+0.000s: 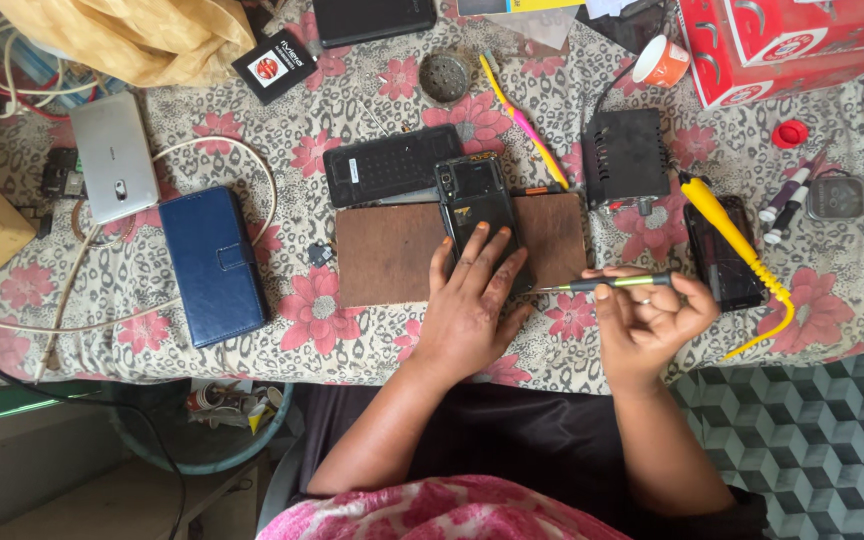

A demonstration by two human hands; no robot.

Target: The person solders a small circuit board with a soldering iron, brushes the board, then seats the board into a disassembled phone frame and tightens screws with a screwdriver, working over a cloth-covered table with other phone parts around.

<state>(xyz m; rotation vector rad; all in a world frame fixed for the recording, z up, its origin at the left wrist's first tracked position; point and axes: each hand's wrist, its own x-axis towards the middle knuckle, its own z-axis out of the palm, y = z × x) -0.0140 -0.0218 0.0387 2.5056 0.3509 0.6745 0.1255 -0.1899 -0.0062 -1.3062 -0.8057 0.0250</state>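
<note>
The left hand [467, 300] is pressing flat, fingers spread, on the lower half of a black smartphone [474, 205] that is lying back-up on a brown wooden board [392, 250] in the middle of the floral-clothed table [252, 340]; it is pinning the phone rather than gripping it. The right hand [647, 320] is pinching a slim precision screwdriver [607, 284] between thumb and fingertips, with the metal tip pointing left and sitting just beside the phone's lower right edge. The likeliest mishap, as I judge it, is the tip skating off a tiny screw or seam and scoring the phone's back, or jabbing the left fingertips, which are lying close to the blade's path. Because the palm is holding only one end, the phone may also be pivoting or sliding on the smooth board if sideways force comes through the tool. A yellow-handled soldering iron [737, 245] is lying near the right wrist, across another dark phone [722, 255]; whether it is hot cannot be told, but an elbow swing could be knocking it. Any loosened screw could be getting lost in the busy flower pattern of the cloth.
</note>
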